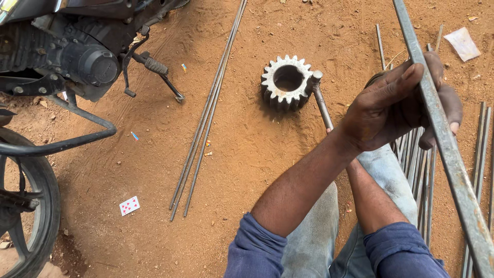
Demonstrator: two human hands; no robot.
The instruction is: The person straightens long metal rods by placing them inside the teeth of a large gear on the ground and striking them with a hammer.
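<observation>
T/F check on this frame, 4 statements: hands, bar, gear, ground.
1. The left hand grips the long flat metal bar. True.
2. The gear hangs on the bar. False: it lies on the dirt ground.
3. A playing card lies on the ground near the motorcycle wheel. True.
4. The thin rods beside the gear stand upright. False: they lie flat on the ground.

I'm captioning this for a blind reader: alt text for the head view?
A left hand grips a long flat steel bar over red dirt; the right hand is hidden. Nearby lie a gear wheel, thin rods and a motorcycle.
</observation>
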